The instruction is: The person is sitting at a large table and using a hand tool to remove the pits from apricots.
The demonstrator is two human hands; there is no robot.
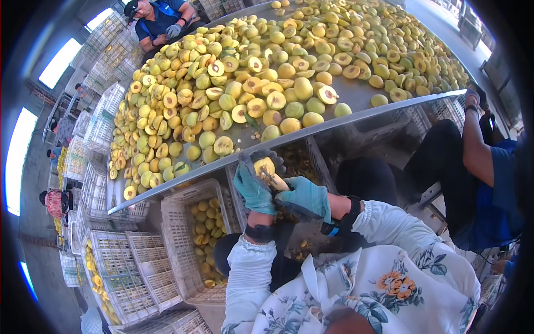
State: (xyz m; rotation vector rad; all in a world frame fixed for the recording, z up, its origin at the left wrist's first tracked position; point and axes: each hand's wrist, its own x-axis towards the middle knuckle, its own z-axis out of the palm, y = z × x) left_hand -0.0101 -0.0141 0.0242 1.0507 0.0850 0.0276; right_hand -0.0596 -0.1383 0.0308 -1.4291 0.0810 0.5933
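Observation:
My left hand (256,183), in a teal knit glove with a dark palm, holds a yellow-green stone fruit (264,167), its cut side turned up. My right hand (306,196), gloved alike, is closed around a pale handle (278,182) whose dark metal end rests at the fruit's middle; the tool's exact kind cannot be told. Both hands are just below the edge of a metal table (233,158). On the table lies a large heap of similar fruits (208,96), some whole, others halved with brown centres or stones showing.
A plastic crate (171,238) with fruit stands at lower left, beside more crates (137,267). Under the table edge, another crate (321,160) holds dark scraps. One person (160,21) sits across the table's far left; another person's arm (477,150) is at right. Stacked crates (104,117) line the left.

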